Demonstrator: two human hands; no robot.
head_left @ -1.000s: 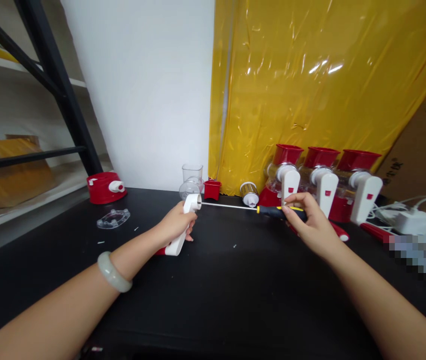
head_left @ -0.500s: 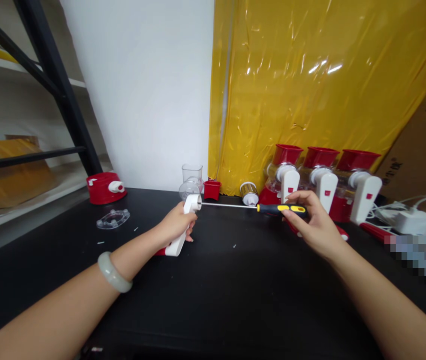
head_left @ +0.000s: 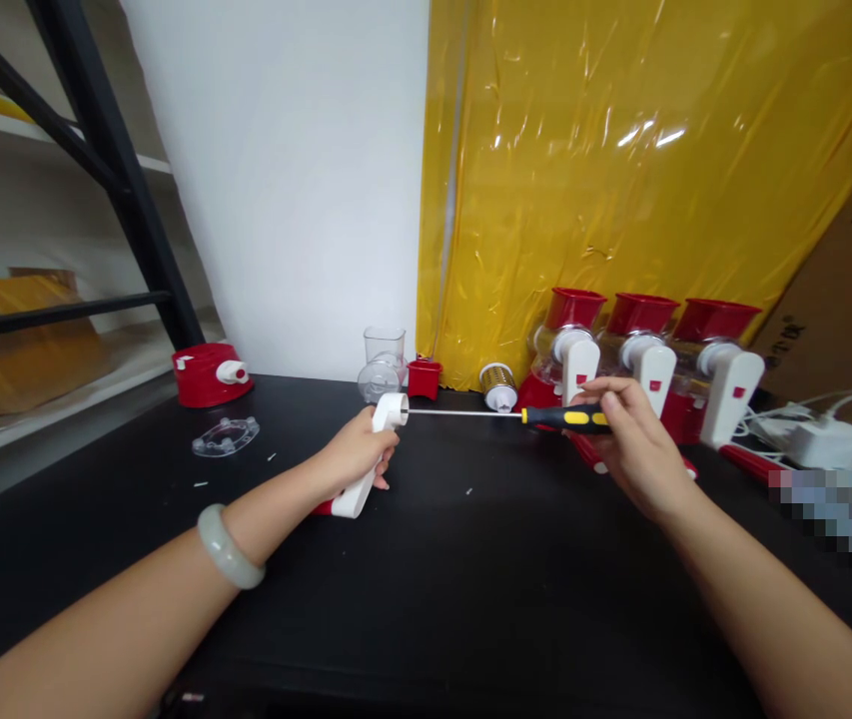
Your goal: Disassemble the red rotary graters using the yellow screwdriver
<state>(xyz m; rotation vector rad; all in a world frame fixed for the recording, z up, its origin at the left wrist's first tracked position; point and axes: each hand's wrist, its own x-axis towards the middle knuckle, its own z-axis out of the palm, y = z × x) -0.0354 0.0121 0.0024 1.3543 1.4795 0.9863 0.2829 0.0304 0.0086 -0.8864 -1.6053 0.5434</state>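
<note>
My left hand is wrapped round a white crank handle with a red grip, most of which my hand hides. Its round hollow end points right. Into that opening runs the thin shaft of a screwdriver, lying nearly level; the tip is hidden inside. My right hand pinches the black and yellow screwdriver handle between thumb and fingers. Behind the crank stand a clear plastic hopper and a small red pusher. A metal grater drum lies behind the shaft.
Three assembled red and white rotary graters stand at the back right, beside white cables and an adapter. On the left are a red base and a clear plastic plate. White scraps dot the black table.
My right fingers have shifted their grip and the screwdriver handle has turned about its length. The crank handle and screwdriver have moved very slightly right and down.
</note>
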